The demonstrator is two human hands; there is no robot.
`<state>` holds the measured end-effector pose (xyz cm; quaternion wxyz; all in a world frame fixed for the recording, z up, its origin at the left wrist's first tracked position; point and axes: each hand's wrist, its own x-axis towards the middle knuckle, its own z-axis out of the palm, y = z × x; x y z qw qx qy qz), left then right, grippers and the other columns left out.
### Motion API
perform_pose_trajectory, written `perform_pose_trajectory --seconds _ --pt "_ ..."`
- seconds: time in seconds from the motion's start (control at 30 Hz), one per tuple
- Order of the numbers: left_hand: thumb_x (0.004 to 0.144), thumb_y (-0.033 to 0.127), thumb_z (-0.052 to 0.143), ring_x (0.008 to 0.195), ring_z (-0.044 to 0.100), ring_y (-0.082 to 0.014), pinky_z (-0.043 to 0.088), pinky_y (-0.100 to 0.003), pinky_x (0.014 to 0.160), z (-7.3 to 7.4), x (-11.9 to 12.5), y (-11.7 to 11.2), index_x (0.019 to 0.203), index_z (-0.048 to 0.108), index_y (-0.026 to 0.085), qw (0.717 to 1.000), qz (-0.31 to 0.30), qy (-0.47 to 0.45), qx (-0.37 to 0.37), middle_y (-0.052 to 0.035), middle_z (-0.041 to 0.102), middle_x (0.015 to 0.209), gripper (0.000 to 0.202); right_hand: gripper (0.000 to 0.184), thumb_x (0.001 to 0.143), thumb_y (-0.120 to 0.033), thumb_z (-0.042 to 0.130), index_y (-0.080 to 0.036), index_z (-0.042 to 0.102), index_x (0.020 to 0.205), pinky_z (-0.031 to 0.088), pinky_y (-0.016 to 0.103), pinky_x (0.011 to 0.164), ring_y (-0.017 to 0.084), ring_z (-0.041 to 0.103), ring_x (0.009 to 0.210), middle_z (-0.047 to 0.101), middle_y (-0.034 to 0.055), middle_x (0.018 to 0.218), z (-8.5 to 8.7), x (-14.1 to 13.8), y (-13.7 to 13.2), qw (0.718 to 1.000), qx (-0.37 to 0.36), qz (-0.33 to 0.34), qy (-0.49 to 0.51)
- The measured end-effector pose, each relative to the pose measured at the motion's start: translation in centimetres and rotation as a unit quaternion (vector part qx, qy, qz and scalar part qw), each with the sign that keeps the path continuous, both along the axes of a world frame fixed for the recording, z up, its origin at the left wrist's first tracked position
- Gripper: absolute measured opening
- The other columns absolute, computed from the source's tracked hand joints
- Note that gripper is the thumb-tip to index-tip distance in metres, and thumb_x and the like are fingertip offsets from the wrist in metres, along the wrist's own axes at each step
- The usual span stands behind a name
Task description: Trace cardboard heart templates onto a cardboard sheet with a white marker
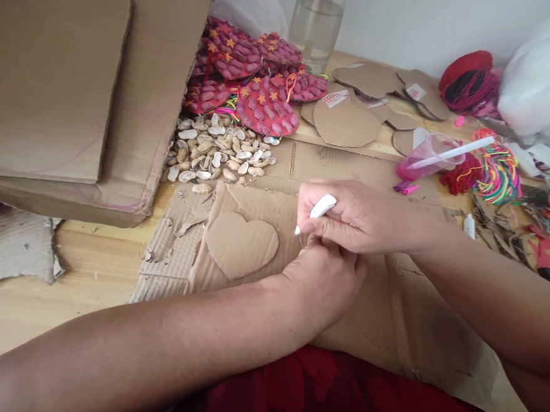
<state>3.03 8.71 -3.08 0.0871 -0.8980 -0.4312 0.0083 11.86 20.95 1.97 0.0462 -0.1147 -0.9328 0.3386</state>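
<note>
Wrapped in my right hand [351,216] is a white pen-shaped tool [323,206], with a small white tip showing near the thumb side. Just below and touching it, my left hand [327,274] is curled closed over the cardboard sheet [371,312]. Its fingertips, and whatever they may hold, are hidden. To the left of both hands, a heart-shaped cardboard piece [243,244] lies flat on the cardboard.
Peanut shells [219,150] are heaped behind the heart, near pink shell-covered decorations [268,106]. Cardboard cutouts [347,122], a water bottle [317,24], a pink cup [425,160] and colourful cords [498,168] stand beyond. Large cardboard sheets [50,83] lean at left.
</note>
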Motion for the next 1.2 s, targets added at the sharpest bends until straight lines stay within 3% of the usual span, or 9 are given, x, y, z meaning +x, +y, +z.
perform_pose_trajectory --seconds 0.1,0.23,0.43,0.63,0.83,1.07,1.2 --pt "0.095 0.015 0.048 0.117 0.065 -0.0386 0.055 -0.049 0.084 0.1 0.0 0.1 0.136 0.064 0.010 1.000 -0.001 0.008 0.008 -0.0194 0.071 0.117 0.045 0.021 0.102 -0.035 0.054 -0.020 0.055 0.086 0.037 0.029 0.069 0.015 0.053 0.074 0.061 0.0003 0.080 0.0 0.0 0.0 1.000 0.003 0.019 -0.023" --pt "0.099 0.020 0.043 0.112 0.068 -0.0331 0.056 -0.045 0.085 0.0 0.1 0.1 0.138 0.062 0.011 1.000 0.001 -0.023 -0.017 -0.0200 0.066 0.132 0.044 0.022 0.102 -0.034 0.051 -0.020 0.053 0.085 0.035 0.030 0.069 0.017 0.052 0.077 0.060 0.0011 0.076 -0.3 -0.2 0.1 0.998 0.057 -0.017 0.024" --pt "0.091 0.009 0.046 0.123 0.061 -0.0382 0.055 -0.048 0.083 -0.1 0.1 -0.1 0.136 0.064 0.010 1.000 0.015 0.004 0.022 -0.0191 0.066 0.135 0.048 0.020 0.102 -0.032 0.053 -0.021 0.053 0.084 0.036 0.029 0.069 0.015 0.053 0.075 0.061 0.0001 0.078 0.3 -0.4 -0.4 0.999 0.001 0.032 -0.031" --pt "0.099 0.019 0.043 0.110 0.068 -0.0326 0.056 -0.041 0.079 -0.4 -0.1 -0.2 0.140 0.060 0.007 0.999 0.005 -0.040 0.014 -0.0224 0.066 0.130 0.045 0.018 0.101 -0.029 0.051 -0.021 0.051 0.084 0.034 0.031 0.070 0.017 0.051 0.075 0.062 0.0016 0.077 -0.3 -0.8 0.3 0.996 0.073 -0.040 0.033" --pt "0.092 0.014 0.051 0.118 0.065 -0.0378 0.055 -0.048 0.084 -0.1 0.1 0.0 0.134 0.065 0.010 1.000 0.006 -0.008 0.026 -0.0201 0.069 0.128 0.044 0.019 0.101 -0.029 0.051 -0.021 0.051 0.085 0.036 0.029 0.070 0.016 0.053 0.076 0.061 0.0003 0.077 -0.1 -0.5 -0.2 1.000 0.012 0.016 0.008" --pt "0.100 0.020 0.044 0.114 0.067 -0.0332 0.054 -0.043 0.084 -0.1 -0.4 0.2 0.138 0.061 0.009 0.999 0.004 -0.044 0.029 -0.0218 0.066 0.130 0.043 0.020 0.101 -0.033 0.050 -0.021 0.052 0.085 0.035 0.032 0.072 0.018 0.053 0.077 0.060 0.0018 0.077 -0.6 -0.4 0.8 0.993 0.085 -0.073 0.036" --pt "0.097 0.017 0.048 0.110 0.067 -0.0301 0.054 -0.042 0.084 -0.1 -0.4 0.3 0.133 0.064 0.010 0.999 -0.020 -0.030 0.015 -0.0189 0.070 0.124 0.040 0.019 0.101 -0.030 0.050 -0.020 0.053 0.086 0.036 0.031 0.069 0.016 0.052 0.073 0.061 0.0010 0.077 -0.7 -0.4 0.3 0.998 0.046 -0.038 0.035"
